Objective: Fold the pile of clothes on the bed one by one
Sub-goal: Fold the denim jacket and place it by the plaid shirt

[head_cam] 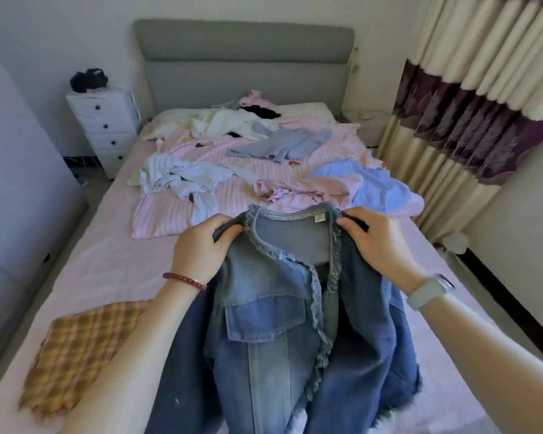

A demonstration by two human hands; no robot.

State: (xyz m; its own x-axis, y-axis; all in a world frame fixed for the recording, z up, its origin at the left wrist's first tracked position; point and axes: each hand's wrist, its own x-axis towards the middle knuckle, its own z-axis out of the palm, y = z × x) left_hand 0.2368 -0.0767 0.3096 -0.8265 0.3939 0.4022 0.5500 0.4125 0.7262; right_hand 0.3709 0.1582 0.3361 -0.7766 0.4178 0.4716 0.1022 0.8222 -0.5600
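Closest to the person, a denim jacket with frayed edges hangs open-fronted between the two arms, held up by its shoulders just above the near end of the bed. The left hand has its fingers curled round the left shoulder seam beside the collar, and the right hand pinches the other shoulder in the same way, so the collar stretches between them with its label showing and the body and sleeves drop down toward the person. A red beaded bracelet circles the left wrist and a pale watch band the right. Off to the left, lying flat on the sheet near the bed's edge, is a yellow plaid garment that looks already folded, the only piece I would count as done. Beyond the hands the work is mostly still ahead: a pink and blue heap sits just past the collar, a crumpled pale blue-white garment lies to the left of it on the pink striped cover, a grey-blue top is spread further up, and white, pink and black pieces are tangled near the pillows. By my reckoning the task is at an early stage, with the jacket gripped and aired out but no fold yet made in it. Against the far wall stand the grey headboard and a white chest of drawers.
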